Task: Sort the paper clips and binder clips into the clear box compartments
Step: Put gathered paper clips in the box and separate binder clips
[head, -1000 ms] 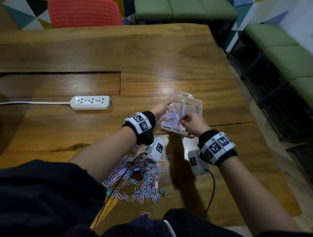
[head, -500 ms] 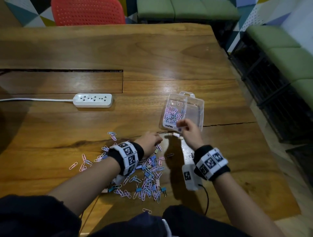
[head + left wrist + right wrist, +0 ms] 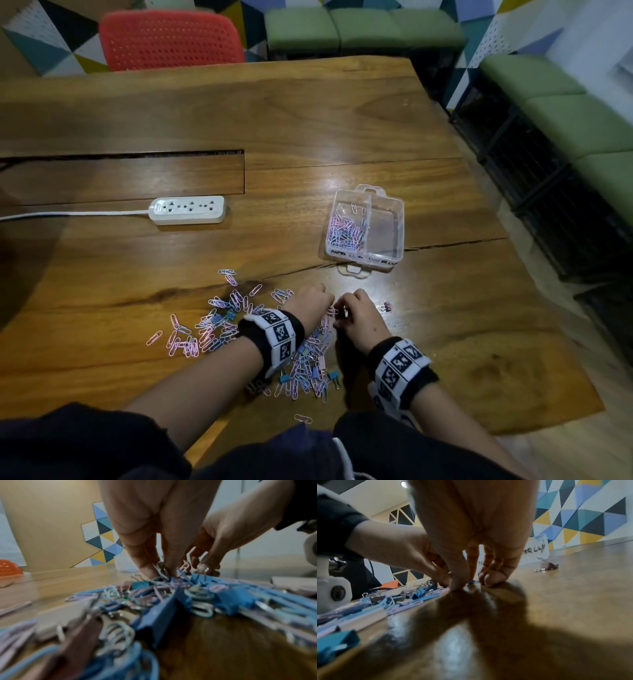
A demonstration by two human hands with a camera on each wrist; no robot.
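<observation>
The clear box point(image 3: 387, 253) lies flat on the table, its left compartment holding several pink and blue paper clips point(image 3: 344, 233). Its right compartment looks empty. A loose pile of paper clips and blue binder clips point(image 3: 219, 325) spreads near the front edge. Both hands reach into the pile's right side, fingertips almost touching. My left hand point(image 3: 322, 303) pinches clips point(image 3: 162, 570) between thumb and fingers. With its fingers curled, my right hand point(image 3: 344, 308) pinches a blue paper clip point(image 3: 473, 581) against the wood. Blue binder clips point(image 3: 154, 615) lie under my left wrist.
One pink binder clip point(image 3: 387, 306) lies apart, right of my right hand. A white power strip point(image 3: 187, 210) with its cord sits at the left. A red chair point(image 3: 171, 39) stands behind the table, and green benches point(image 3: 582, 120) along the right. The table edge runs close on the right.
Both hands left the box and came back down to the pile, the left one first, then the right. The box now lies untouched.
</observation>
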